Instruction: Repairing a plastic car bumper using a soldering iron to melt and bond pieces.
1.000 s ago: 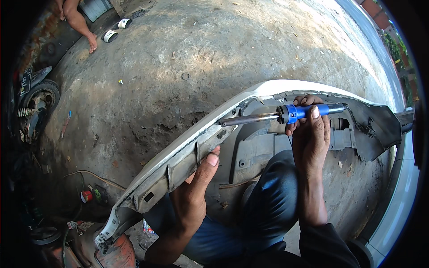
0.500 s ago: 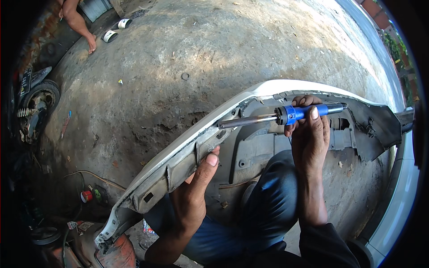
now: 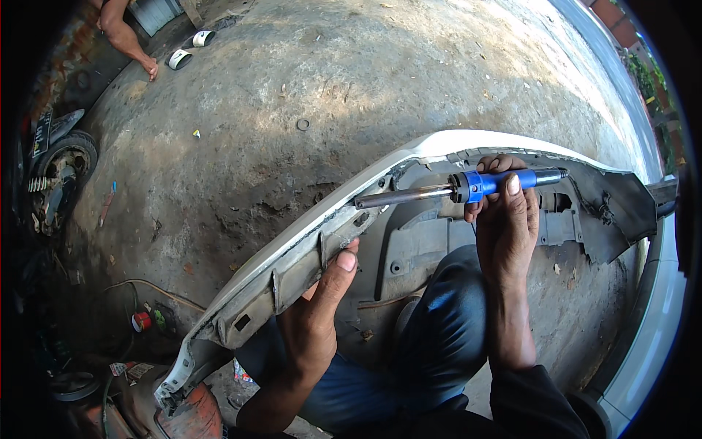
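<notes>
A long white car bumper (image 3: 307, 227) stretches diagonally across my lap, its dark grey inner side toward me. Around its lower edge, left of the middle, my left hand (image 3: 322, 304) is closed, with the thumb on the inner face. My right hand (image 3: 512, 212) grips the blue handle of a soldering iron (image 3: 472, 187), held level above the bumper's inside. The iron's metal rod points left, and its tip is at the inner edge of the bumper; whether it touches I cannot tell. A cord leaves the handle's right end.
On the left stands a motorcycle wheel (image 3: 66, 164). A red round object (image 3: 141, 322) and a cable lie on the ground nearer me. Two sandals (image 3: 178, 60) and another person's leg (image 3: 128, 36) are at the far left. A light-coloured car panel (image 3: 654, 322) borders the right side.
The soldering iron has shifted very slightly left along with my right hand. My left hand and the bumper stay where they were.
</notes>
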Demonstrator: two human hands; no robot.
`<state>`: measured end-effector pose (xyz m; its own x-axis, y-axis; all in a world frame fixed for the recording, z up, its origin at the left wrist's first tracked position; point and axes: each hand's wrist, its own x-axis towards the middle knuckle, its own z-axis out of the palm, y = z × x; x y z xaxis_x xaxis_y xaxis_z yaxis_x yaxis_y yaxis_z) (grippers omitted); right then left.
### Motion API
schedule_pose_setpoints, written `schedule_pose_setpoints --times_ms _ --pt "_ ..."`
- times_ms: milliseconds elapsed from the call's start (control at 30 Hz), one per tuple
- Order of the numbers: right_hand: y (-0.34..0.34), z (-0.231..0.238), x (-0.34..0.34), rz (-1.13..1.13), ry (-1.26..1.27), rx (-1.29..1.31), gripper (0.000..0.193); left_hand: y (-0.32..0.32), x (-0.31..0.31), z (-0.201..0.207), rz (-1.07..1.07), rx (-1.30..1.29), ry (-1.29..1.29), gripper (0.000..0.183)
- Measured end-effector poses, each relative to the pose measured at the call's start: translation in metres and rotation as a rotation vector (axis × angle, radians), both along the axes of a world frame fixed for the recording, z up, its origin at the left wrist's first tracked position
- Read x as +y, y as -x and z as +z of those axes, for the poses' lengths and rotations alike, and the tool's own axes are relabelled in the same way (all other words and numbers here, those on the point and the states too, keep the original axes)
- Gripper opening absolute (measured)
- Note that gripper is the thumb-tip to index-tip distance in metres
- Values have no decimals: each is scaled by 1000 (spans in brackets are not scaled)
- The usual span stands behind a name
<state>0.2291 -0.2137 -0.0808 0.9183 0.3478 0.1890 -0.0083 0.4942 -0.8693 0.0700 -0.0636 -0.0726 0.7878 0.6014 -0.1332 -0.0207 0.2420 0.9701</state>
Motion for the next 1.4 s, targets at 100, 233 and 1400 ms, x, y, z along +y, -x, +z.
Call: schedule_pose_setpoints --times_ms 100,233,1400 --pt "0 0 0 2 -5 0 27 1 0 0 2 5 10 30" --pt "1 2 0 2 -13 5 26 1 0 -1 -10 -15 -30 31" --pt "1 0 0 29 -9 -25 27 -1 1 0 22 9 79 29"
